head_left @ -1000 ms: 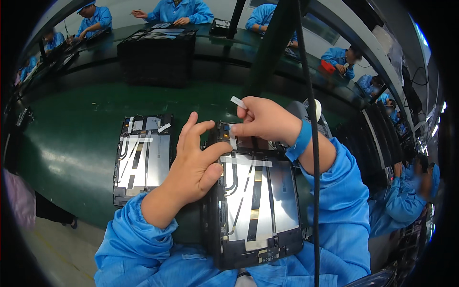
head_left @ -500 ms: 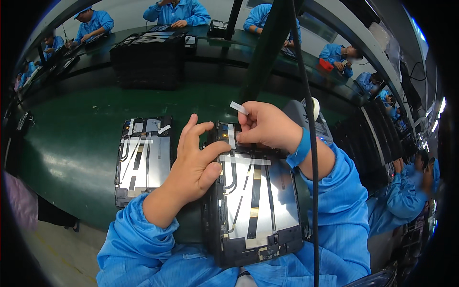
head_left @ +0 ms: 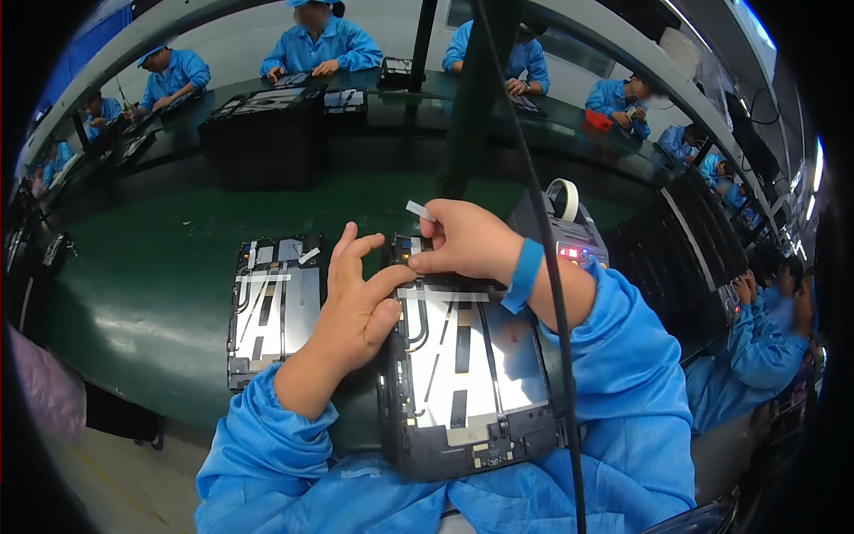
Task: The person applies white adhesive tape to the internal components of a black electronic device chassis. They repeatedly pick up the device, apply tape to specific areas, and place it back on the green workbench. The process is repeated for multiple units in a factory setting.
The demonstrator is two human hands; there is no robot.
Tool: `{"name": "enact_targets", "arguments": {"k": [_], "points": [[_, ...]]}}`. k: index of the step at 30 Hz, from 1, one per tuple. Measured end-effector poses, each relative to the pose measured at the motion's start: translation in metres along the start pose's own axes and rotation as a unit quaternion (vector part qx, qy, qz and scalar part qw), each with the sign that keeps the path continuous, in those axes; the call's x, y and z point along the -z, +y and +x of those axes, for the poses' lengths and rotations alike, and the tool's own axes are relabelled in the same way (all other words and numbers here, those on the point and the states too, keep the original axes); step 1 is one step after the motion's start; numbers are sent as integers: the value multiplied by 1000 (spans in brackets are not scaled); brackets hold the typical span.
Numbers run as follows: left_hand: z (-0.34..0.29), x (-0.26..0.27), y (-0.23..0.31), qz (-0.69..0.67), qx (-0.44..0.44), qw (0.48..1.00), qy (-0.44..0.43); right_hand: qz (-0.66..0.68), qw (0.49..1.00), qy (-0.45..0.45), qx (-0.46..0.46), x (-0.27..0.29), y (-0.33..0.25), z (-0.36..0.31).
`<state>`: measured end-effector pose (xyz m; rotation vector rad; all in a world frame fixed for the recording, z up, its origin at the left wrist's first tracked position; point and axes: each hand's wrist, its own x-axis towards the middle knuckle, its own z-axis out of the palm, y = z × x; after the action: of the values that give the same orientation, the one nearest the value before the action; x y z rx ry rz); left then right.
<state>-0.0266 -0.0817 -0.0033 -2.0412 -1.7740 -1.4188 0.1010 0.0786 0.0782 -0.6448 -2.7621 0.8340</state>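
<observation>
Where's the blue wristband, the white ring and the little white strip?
Blue wristband [head_left: 524, 275]: head view, middle of band.
White ring [head_left: 571, 203]: head view, right rim.
White strip [head_left: 419, 211]: head view, middle of exposed part.

Blue-clad workers [head_left: 327, 46] and opened devices [head_left: 476, 374] show an electronics factory.

The person's bare right hand [head_left: 471, 238], carrying its short white rectangular strip [head_left: 420, 211], now sits slightly farther left over the top of the large black-framed silver panel [head_left: 480, 383]; its thumb tip has come just beside the forefinger of the left hand [head_left: 356, 311]. The grey boxy device [head_left: 534, 218] with a white tape ring [head_left: 565, 198] now shows its lit red display. Across the bench, a co-worker in blue [head_left: 320, 44], earlier with one hand raised, has both hands lowered at a dark flat panel [head_left: 289, 80]. The black cord [head_left: 536, 191] slants more.
</observation>
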Motion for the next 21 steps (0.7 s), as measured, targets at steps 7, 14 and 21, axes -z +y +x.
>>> {"name": "enact_targets", "arguments": {"k": [7, 14, 21], "points": [[-1, 19, 24, 101, -53, 990, 81, 28, 994, 97, 51, 5, -11, -21], [-20, 33, 102, -183, 22, 983, 23, 14, 968, 65, 244, -6, -50, -130], [-9, 29, 134, -100, -57, 993, 0, 122, 975, 153, 105, 1, -50, -177]]}}
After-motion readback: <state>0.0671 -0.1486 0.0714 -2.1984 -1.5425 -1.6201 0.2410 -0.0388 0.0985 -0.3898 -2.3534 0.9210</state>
